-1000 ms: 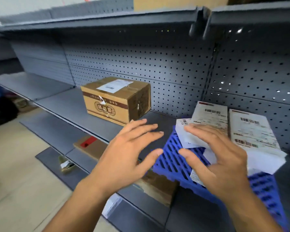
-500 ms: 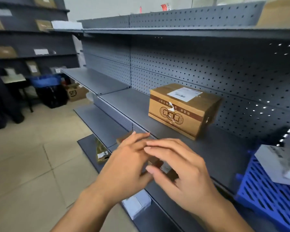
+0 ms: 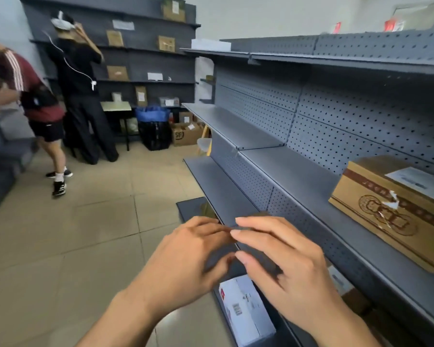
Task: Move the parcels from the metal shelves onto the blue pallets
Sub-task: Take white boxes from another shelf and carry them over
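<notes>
Lower centre of the frame: two bare hands, raised in front of the shelf edge, neither holding anything.
- left hand: one; fingers loosely extended and relaxed, tips pointing right.
- right hand: one; fingers straight and spread a little, tips meeting or just beside those of the left hand.

Right half of the frame: metal shelves, grey, with a perforated back panel. Four levels are visible, stepped from top to floor.
- brown carton: one; printed, with a white label on top. It sits on the middle level at the right edge, well apart from both hands.
- white parcel: one; labelled, on the lowest level, directly under the hands.
- Further small packets lie on the lower levels, partly hidden by the fingers — count unclear.

Upper left of the frame:
- far shelving: one dark unit carrying at least five brown parcels and a few white ones.
- people: two, standing by it — one in black, one in a dark red top.
- blue-lined bin: one, on the floor.
- open floor box: one, beside the bin.
</notes>
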Action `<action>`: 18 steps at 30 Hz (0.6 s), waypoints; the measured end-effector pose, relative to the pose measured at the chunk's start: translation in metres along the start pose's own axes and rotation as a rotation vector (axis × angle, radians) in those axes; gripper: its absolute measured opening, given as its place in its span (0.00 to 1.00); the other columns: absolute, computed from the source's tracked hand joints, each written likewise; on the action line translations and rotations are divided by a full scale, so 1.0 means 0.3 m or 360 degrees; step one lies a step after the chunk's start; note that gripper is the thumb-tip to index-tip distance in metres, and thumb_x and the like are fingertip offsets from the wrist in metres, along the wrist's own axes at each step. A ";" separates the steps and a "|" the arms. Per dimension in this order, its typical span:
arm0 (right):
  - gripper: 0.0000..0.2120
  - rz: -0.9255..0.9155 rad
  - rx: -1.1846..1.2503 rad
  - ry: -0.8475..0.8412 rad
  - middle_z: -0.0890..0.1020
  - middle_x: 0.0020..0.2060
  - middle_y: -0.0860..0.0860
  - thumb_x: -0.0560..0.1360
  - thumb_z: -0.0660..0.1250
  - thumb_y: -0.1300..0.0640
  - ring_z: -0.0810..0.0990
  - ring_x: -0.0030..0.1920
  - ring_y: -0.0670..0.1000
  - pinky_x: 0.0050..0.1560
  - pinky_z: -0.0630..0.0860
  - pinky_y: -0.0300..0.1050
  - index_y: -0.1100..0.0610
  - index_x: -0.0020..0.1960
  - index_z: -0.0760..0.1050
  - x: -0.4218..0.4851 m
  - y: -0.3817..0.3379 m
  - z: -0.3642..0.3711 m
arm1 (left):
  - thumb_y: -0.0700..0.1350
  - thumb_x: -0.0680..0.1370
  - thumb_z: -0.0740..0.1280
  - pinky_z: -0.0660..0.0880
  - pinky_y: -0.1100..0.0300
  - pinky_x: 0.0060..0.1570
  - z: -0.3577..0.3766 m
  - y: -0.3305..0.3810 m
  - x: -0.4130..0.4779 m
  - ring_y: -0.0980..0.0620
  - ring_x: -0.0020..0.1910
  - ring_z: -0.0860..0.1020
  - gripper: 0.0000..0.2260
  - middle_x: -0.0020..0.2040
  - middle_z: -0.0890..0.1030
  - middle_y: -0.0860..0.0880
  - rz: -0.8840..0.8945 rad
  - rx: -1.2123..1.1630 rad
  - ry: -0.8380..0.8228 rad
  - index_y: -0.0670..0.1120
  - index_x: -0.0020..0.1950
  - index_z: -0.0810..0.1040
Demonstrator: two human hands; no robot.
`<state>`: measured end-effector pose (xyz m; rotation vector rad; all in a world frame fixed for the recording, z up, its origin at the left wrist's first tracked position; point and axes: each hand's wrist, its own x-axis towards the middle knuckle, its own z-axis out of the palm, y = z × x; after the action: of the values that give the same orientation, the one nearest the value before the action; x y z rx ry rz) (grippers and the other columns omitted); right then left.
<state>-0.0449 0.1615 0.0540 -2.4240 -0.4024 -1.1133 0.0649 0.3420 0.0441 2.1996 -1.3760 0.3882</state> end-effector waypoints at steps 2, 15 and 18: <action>0.10 -0.0026 0.0060 -0.0007 0.82 0.61 0.49 0.80 0.71 0.55 0.82 0.59 0.53 0.57 0.79 0.51 0.56 0.59 0.85 0.030 -0.005 0.059 | 0.57 0.78 0.62 0.79 0.60 0.55 -0.029 -0.062 -0.034 0.56 0.62 0.77 0.13 0.60 0.81 0.63 -0.0079 0.0035 0.0032 0.58 0.61 0.79; 0.11 -0.0002 0.0283 -0.0018 0.83 0.59 0.46 0.79 0.70 0.53 0.82 0.59 0.48 0.57 0.79 0.48 0.55 0.58 0.85 0.193 0.092 0.383 | 0.59 0.80 0.60 0.80 0.54 0.53 -0.132 -0.317 -0.127 0.61 0.69 0.72 0.17 0.59 0.80 0.66 -0.0517 0.0169 0.0167 0.60 0.68 0.74; 0.11 -0.0015 0.0332 -0.0021 0.83 0.59 0.46 0.79 0.69 0.53 0.82 0.59 0.48 0.56 0.79 0.48 0.55 0.59 0.85 0.247 0.131 0.439 | 0.59 0.80 0.61 0.79 0.54 0.55 -0.135 -0.370 -0.101 0.60 0.69 0.72 0.17 0.60 0.79 0.66 -0.0541 0.0191 0.0178 0.60 0.68 0.74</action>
<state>0.1036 0.1996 0.0240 -2.2498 -0.5082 -1.0064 0.1520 0.4267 0.0328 2.4139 -0.9186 0.4684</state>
